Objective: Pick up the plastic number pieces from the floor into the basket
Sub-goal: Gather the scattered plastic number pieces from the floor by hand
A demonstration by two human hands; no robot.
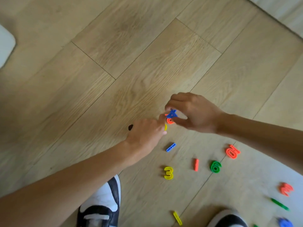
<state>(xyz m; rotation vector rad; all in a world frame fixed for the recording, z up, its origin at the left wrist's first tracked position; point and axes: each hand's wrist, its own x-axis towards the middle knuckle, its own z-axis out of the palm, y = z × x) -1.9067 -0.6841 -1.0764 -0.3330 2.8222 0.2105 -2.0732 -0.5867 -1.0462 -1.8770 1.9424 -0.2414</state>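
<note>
My right hand (195, 112) pinches a blue piece (172, 113) between thumb and fingers, with an orange piece (170, 120) right below it. My left hand (146, 134) meets it from the left, fingers closed around a yellow piece (165, 126) that barely shows. Loose on the wood floor lie a blue bar (170, 147), a yellow 3 (168, 173), an orange 1 (196, 164), a green 6 (215, 166), an orange 5 (232, 151), an orange 3 (286, 189), a green bar (279, 204), a yellow bar (177, 218) and a blue piece (285, 222). No basket is in view.
My two shoes stand at the bottom, the left shoe (101, 205) and the right shoe (228, 218). A white object (5, 45) pokes in at the left edge. A small dark spot (130, 127) marks the floor near my left hand. A pale strip (282, 7) runs along the top right.
</note>
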